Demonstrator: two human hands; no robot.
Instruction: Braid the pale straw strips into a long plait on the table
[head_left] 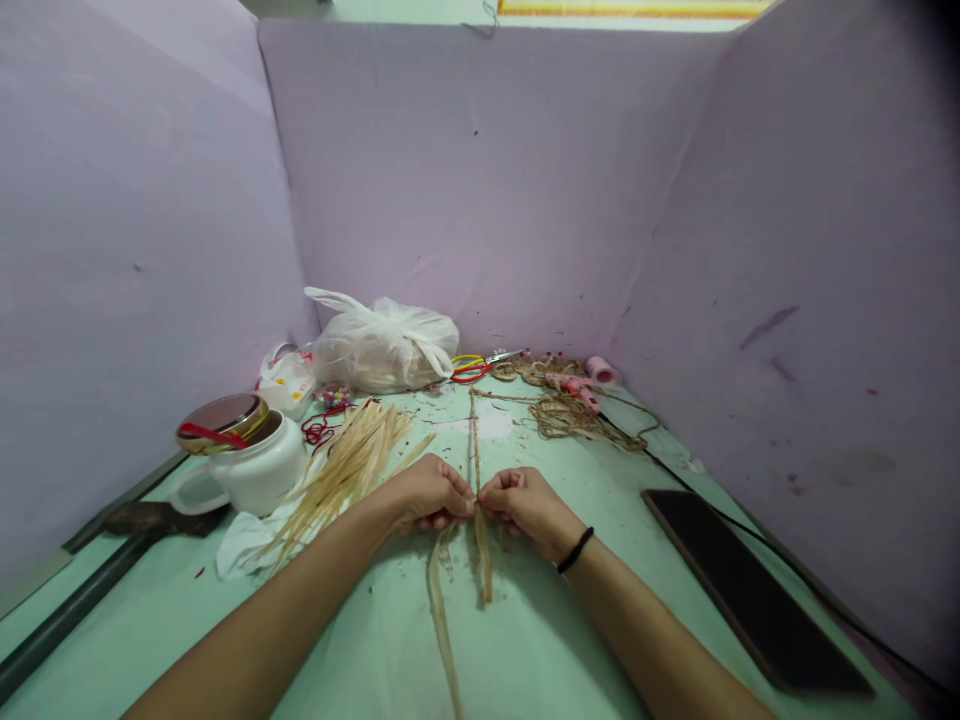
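My left hand point(437, 490) and my right hand point(525, 505) meet at the middle of the table, fingertips nearly touching. Both are closed in a pinch around a thin plaited raffia cord point(474, 440), which runs straight away from me. Below the pinch hang flat loose raffia strands point(484, 575). A longer pale strip point(444, 630) trails from under my left hand toward the near edge. The exact spot between the fingertips is mostly covered. Beside my left forearm lies a bundle of dry raffia strips point(352, 450).
At left stand a white mug point(262, 470) with a lid on top, and a hammer point(142, 520). Behind are a white plastic bag point(386, 345), scissors point(480, 368), coiled twine point(570, 415) and a pink glue gun point(581, 388). A dark flat slab point(750, 590) and black cable lie right.
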